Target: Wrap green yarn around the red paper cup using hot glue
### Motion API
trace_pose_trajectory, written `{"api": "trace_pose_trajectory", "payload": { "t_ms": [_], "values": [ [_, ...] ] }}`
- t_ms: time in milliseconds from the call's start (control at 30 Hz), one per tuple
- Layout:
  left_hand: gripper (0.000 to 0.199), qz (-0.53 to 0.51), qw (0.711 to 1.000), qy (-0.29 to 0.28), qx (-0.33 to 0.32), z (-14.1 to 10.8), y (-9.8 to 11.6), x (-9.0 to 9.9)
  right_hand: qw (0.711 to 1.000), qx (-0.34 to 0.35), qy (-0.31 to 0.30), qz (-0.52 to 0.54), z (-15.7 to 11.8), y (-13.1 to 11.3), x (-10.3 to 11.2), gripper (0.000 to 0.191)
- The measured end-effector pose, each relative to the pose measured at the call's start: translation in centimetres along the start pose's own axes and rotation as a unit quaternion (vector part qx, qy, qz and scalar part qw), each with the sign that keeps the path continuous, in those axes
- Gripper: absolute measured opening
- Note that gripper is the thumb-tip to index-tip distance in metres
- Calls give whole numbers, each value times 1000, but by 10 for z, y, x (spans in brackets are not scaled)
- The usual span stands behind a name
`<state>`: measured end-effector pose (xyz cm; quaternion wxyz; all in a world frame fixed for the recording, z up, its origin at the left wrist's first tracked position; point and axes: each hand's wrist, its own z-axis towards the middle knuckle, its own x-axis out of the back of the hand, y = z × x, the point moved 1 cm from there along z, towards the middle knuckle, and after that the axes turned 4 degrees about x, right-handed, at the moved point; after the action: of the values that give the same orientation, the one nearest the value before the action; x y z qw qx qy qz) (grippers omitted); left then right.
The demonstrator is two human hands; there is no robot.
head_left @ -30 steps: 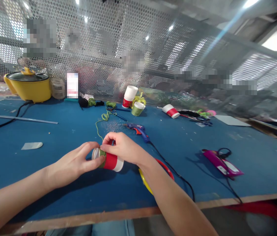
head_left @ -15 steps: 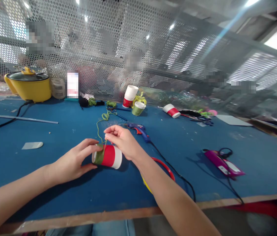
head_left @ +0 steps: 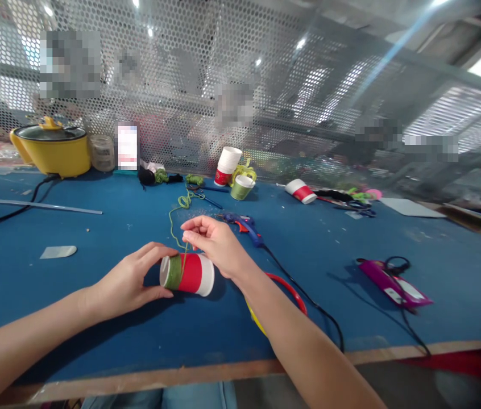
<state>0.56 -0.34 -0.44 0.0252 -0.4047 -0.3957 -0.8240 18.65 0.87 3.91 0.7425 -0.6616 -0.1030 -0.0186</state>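
Note:
A red and white paper cup (head_left: 190,274) lies on its side at the front of the table, with green yarn (head_left: 174,272) wound around its left end. My left hand (head_left: 132,278) grips that end, fingers over the top and thumb below. Above the cup, my right hand (head_left: 206,241) pinches the strand of yarn that runs up from the windings. More of the strand trails back along the table toward a small green yarn bundle (head_left: 195,179). Just beyond my right hand lies a blue glue gun (head_left: 244,224), its black cord running to the right.
At the back stand a yellow electric pot (head_left: 53,149), a glass jar (head_left: 102,153), a lit phone (head_left: 127,147), stacked cups (head_left: 227,165) and a green-wrapped cup (head_left: 242,187). Another cup (head_left: 301,191) lies tipped over. A purple packet (head_left: 394,282) with a cable is at right.
The cup has turned slightly, and my left fingers have shifted from across the green windings to its upper edge. My right hand still pinches the yarn in nearly the same place.

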Motion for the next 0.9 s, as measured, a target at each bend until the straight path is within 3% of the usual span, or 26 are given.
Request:
{"api": "trace_pose_trajectory", "payload": {
  "t_ms": [200,333,400,500,600,667,767,900],
  "values": [
    [44,-55,998,-26,11,0,2,0,997,32,-31,-64,-3,-8,8,12],
    [45,-111,992,-35,37,1,0,2,978,54,-9,-203,0,-8,22,26],
    [46,-137,989,-33,49,1,-1,3,959,21,-17,-281,1,-8,28,36],
    [47,-146,987,-32,53,0,-1,3,946,-64,-119,-294,-1,-8,31,52],
    [46,-138,989,-32,51,0,-2,4,946,-67,-209,-237,-4,-8,24,47],
    [46,-134,989,-35,49,0,-2,3,960,-40,-199,-195,-5,-6,18,34],
    [46,-131,989,-40,59,0,-3,4,981,-14,-135,-140,-4,-3,11,19],
    [47,-137,987,-41,75,1,-1,5,989,34,-68,-128,-3,-3,10,19]
  ]
}}
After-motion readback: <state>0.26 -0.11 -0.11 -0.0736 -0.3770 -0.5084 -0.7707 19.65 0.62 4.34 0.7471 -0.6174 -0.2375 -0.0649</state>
